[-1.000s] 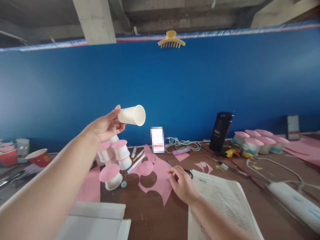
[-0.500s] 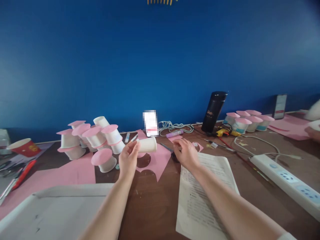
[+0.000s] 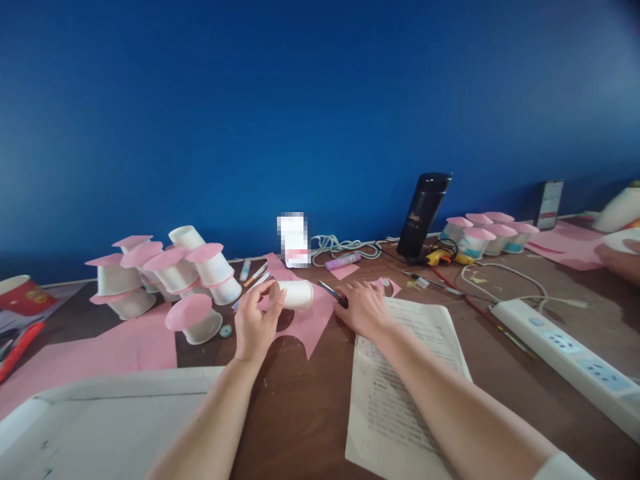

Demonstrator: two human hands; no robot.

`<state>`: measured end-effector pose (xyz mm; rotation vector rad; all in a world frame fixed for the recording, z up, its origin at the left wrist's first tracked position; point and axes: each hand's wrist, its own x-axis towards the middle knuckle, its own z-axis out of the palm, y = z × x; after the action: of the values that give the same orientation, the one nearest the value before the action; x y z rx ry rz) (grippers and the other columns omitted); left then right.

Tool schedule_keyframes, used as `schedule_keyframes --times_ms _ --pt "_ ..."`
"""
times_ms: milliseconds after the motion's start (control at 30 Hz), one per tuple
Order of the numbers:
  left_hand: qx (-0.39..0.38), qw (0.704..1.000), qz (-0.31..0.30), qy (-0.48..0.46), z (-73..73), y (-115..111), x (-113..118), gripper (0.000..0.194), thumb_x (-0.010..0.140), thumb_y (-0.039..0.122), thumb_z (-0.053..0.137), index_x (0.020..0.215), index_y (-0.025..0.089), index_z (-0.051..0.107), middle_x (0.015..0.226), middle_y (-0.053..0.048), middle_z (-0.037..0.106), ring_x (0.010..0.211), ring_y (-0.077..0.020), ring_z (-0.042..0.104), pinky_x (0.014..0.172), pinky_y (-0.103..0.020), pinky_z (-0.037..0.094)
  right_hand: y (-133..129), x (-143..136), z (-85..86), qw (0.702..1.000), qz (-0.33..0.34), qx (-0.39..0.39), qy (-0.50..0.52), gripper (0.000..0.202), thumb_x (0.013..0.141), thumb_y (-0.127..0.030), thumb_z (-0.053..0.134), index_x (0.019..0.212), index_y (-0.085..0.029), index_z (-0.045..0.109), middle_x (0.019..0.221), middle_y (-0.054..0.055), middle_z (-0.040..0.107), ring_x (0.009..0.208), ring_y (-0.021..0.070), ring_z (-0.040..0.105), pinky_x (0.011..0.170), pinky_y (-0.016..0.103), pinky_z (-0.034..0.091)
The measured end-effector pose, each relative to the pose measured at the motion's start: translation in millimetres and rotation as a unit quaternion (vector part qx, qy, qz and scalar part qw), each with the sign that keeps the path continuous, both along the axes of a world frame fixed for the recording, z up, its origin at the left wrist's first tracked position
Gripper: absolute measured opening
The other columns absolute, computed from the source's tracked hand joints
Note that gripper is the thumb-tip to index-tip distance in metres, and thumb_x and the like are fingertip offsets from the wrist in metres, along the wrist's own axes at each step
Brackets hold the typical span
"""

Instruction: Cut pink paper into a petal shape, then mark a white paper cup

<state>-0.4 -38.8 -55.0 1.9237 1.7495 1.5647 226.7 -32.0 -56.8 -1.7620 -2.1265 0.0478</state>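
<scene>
My left hand (image 3: 257, 320) is closed around the base end of a white paper cup (image 3: 299, 294), which lies on its side just over a cut pink paper sheet (image 3: 315, 320). To its right, my right hand (image 3: 363, 308) is lowered to the table with curled fingers on the dark handles of a pair of scissors (image 3: 331, 291). The blades point away to the left, over the pink sheet; the fingers partly hide the handles. Left of my left hand stand several stacked white cups with pink paper discs (image 3: 186, 257). A lone disc-topped cup (image 3: 203, 327) sits in front of them.
A printed sheet (image 3: 400, 400) lies under my right forearm, and a white tray-like box (image 3: 140, 427) is at front left. A black bottle (image 3: 424, 213), cables and a power strip (image 3: 565, 353) are rightward. A purple glue stick (image 3: 343, 261) lies behind. Another person's hand (image 3: 617, 257) shows far right.
My right hand has come down onto the scissors' handles. My left hand has lowered slightly with the paper cup. The view has shifted a little to the right.
</scene>
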Motion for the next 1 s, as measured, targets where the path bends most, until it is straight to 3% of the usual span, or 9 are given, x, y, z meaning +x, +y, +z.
schedule_keyframes --times_ms 233,367,467,667,767,867,1000 --pt "0.089 0.981 -0.044 0.166 -0.3 0.0 5.3 0.034 0.084 0.044 0.058 0.109 0.021 0.063 0.108 -0.01 0.07 0.103 -0.0281 0.062 0.092 -0.042 0.045 0.0 3.5 5.6 0.997 -0.073 0.024 -0.002 0.033 0.085 -0.02 0.048 0.115 -0.023 0.062 0.112 0.011 0.065 0.104 0.0284 0.053 0.09 0.044 0.029" --pt "0.084 0.97 -0.063 0.219 -1.9 0.1 8.7 0.043 0.085 0.044 0.057 0.12 0.02 0.058 0.113 -0.011 0.067 0.105 -0.0293 0.06 0.093 -0.042 0.044 -6.9 -1.7 10.9 0.998 0.008 0.056 0.015 0.031 0.088 -0.026 0.047 0.115 -0.027 0.063 0.111 0.006 0.066 0.105 0.0261 0.053 0.089 0.041 0.031" --pt "0.072 0.966 -0.077 0.235 -2.9 -1.0 13.5 0.044 0.087 0.042 0.055 0.125 0.019 0.055 0.113 -0.013 0.066 0.107 -0.0294 0.059 0.094 -0.043 0.043 -11.3 -8.6 10.2 0.997 0.06 0.04 0.006 0.026 0.088 -0.028 0.049 0.106 -0.026 0.067 0.107 0.005 0.068 0.104 0.0249 0.053 0.088 0.039 0.031" --pt "0.085 0.979 -0.057 0.178 -2.4 -3.8 15.6 0.05 0.086 0.031 0.054 0.133 0.017 0.045 0.117 -0.013 0.065 0.11 -0.0265 0.059 0.096 -0.041 0.044 -12.6 -12.1 6.3 0.999 0.037 0.023 0.003 0.031 0.089 -0.026 0.046 0.115 -0.026 0.063 0.111 0.005 0.068 0.106 0.0241 0.056 0.088 0.037 0.032" --pt "0.077 0.979 -0.03 0.188 2.3 -6.8 10.7 0.032 0.083 0.014 0.046 0.11 0.019 0.061 0.104 -0.009 0.069 0.1 -0.0241 0.062 0.09 -0.038 0.046 -12.6 -12.9 6.7 0.999 0.04 0.015 0.0 0.032 0.09 -0.025 0.044 0.117 -0.026 0.063 0.112 0.005 0.068 0.106 0.0229 0.057 0.087 0.036 0.032" --pt "-0.009 0.956 -0.072 0.284 11.8 -14.8 11.5 0.03 0.077 0.007 0.043 0.076 0.023 0.068 0.086 -0.006 0.071 0.086 -0.0237 0.064 0.078 -0.037 0.048 -12.7 -14.4 7.3 0.999 0.05 0.011 0.002 0.031 0.093 -0.027 0.041 0.113 -0.027 0.064 0.109 0.005 0.07 0.104 0.022 0.059 0.085 0.035 0.033" --pt "-0.129 0.894 -0.176 0.392 26.0 -32.0 27.0 0.032 0.074 0.005 0.042 0.076 0.024 0.068 0.083 -0.008 0.071 0.083 -0.0258 0.065 0.066 -0.036 0.046 -11.5 -15.0 6.8 0.998 0.045 0.026 0.027 0.03 0.092 -0.025 0.042 0.114 -0.025 0.062 0.11 0.004 0.07 0.102 0.0224 0.062 0.087 0.035 0.036"
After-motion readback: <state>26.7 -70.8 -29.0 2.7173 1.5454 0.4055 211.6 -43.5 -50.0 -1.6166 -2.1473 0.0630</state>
